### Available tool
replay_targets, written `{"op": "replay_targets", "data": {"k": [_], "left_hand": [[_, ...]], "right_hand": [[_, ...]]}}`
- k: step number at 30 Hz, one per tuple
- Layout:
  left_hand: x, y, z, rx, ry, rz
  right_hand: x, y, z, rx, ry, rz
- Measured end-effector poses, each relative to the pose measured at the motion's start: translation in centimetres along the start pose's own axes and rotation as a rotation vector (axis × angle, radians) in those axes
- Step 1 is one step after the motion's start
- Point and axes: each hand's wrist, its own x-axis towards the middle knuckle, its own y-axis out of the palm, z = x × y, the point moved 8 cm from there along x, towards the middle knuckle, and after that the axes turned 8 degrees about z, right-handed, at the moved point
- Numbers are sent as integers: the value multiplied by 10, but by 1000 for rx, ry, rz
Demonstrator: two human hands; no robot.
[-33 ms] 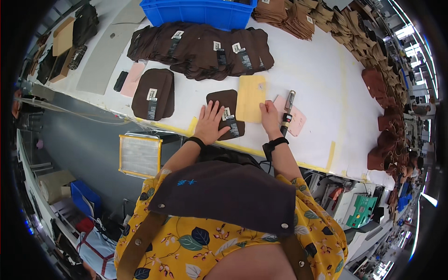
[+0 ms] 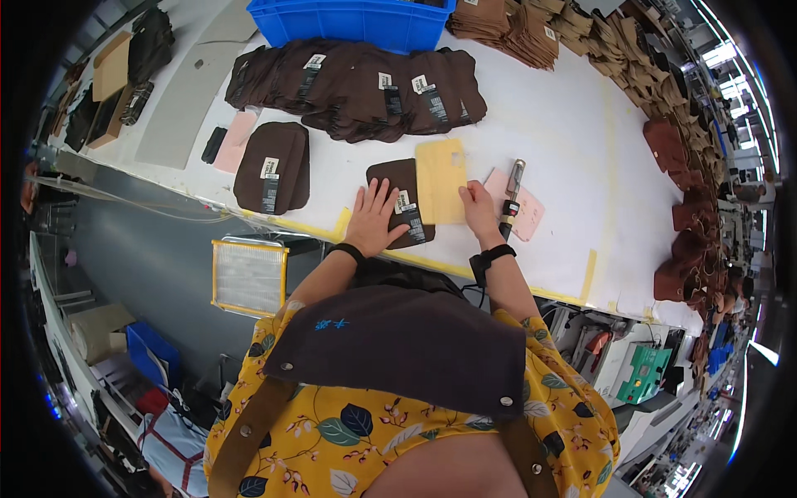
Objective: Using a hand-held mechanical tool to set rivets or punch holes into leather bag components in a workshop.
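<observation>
My left hand [image 2: 373, 217] lies with its fingers spread on a dark brown fabric piece [image 2: 393, 173], which bears a white label and a black printed tag. A pale yellow card template [image 2: 441, 178] with a cutout near its top overlaps the right side of that piece. By the template's right edge, my right hand [image 2: 480, 207] pinches it between thumb and fingers. Just right of this hand, a pen-like tool [image 2: 515, 184] with a clear barrel and a black lower part lies across a pink card [image 2: 528, 217].
Two stacked dark brown pieces [image 2: 286, 158] lie to the left, beside another pink card [image 2: 236, 139] and a small black block [image 2: 214, 145]. Farther back are a heap of brown pieces [image 2: 357, 83] and a blue crate [image 2: 349, 25]. Tan piles [image 2: 515, 37] sit at the far right.
The yellow template has shifted a little left and toward me, so it now overlaps the brown piece's right edge. My right hand moved slightly with it; my left hand stayed in place.
</observation>
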Motion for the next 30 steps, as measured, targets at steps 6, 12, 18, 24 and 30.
{"op": "replay_targets", "data": {"k": [6, 12, 18, 24, 30], "left_hand": [[1, 2, 2, 10, 11, -6], [1, 2, 2, 20, 11, 15], [0, 2, 1, 33, 9, 16], [1, -1, -2, 66, 16, 48], [0, -2, -2, 74, 15, 46]], "right_hand": [[-29, 6, -32, 228, 122, 63], [-25, 12, -33, 295, 123, 117], [-8, 26, -40, 237, 148, 219], [-4, 22, -36, 216, 86, 142], [-1, 34, -28, 50, 96, 180]]}}
